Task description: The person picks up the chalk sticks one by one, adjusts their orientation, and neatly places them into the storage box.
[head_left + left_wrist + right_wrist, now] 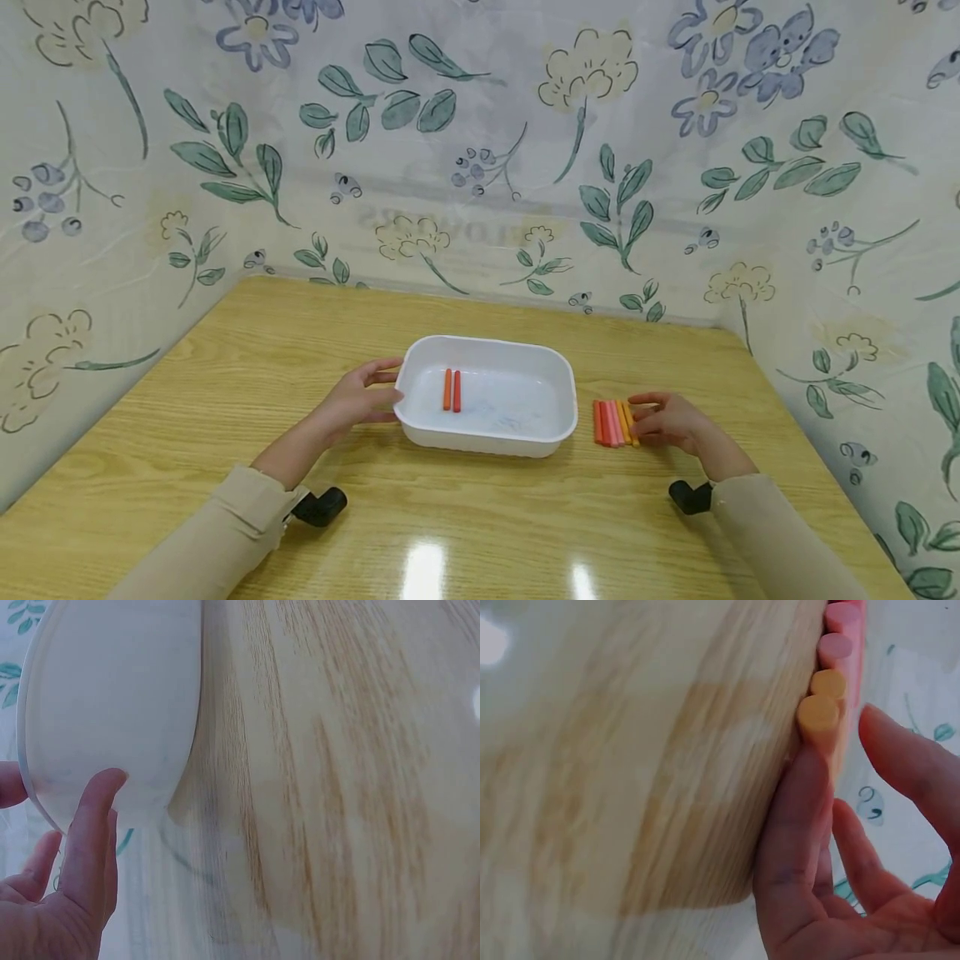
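Note:
A white plastic basin (480,440) stands mid-table, with an orange stick (447,389) and a red stick (457,391) lying side by side inside. My left hand (360,396) holds the basin's left end. In the left wrist view one digit is at the rim and a finger (96,802) presses the outer wall. My right hand (671,423) is at the right end of a row of crayon-like sticks (609,422), running from red through pink to yellow-orange. A fingertip (810,765) touches the end yellow-orange stick (819,714), and the thumb and other fingers are spread apart.
Both sit on a wood-grain table (480,517) with glare near its front edge. Floral cloth (480,167) walls the back and sides. Black wrist mounts (318,507) jut from both sleeves.

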`<move>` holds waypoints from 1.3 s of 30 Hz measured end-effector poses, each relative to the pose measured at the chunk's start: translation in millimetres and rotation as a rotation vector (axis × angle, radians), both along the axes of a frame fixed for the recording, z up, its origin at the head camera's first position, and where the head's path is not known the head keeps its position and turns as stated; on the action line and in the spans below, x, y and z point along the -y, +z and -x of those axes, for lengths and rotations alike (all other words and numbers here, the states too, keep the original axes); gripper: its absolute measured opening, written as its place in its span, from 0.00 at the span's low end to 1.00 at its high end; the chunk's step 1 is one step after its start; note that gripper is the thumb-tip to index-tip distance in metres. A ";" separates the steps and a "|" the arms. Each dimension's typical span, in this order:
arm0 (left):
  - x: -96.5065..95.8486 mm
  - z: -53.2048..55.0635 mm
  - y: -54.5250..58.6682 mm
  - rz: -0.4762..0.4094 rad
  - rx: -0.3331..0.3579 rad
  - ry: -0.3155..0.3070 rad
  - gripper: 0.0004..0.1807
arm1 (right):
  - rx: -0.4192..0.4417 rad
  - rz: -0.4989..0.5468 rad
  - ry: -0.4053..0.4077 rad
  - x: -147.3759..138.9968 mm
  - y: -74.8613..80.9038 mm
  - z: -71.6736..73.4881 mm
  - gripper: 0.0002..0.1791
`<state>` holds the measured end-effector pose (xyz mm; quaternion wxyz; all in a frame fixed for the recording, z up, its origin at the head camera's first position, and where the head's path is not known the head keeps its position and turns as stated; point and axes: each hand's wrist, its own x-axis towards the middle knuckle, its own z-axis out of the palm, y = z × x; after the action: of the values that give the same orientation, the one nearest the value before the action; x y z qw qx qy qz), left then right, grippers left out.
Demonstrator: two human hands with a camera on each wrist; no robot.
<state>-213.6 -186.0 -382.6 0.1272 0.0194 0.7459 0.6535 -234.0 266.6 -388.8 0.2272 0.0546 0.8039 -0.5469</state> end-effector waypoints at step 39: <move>-0.9 -0.8 1.7 -0.003 0.010 0.001 0.35 | -0.013 0.220 -0.032 -2.0 6.3 6.7 0.35</move>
<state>-212.8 -185.2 -380.9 0.1306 0.0157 0.7442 0.6549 -240.7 268.7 -382.5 0.2177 0.0386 0.7396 -0.6357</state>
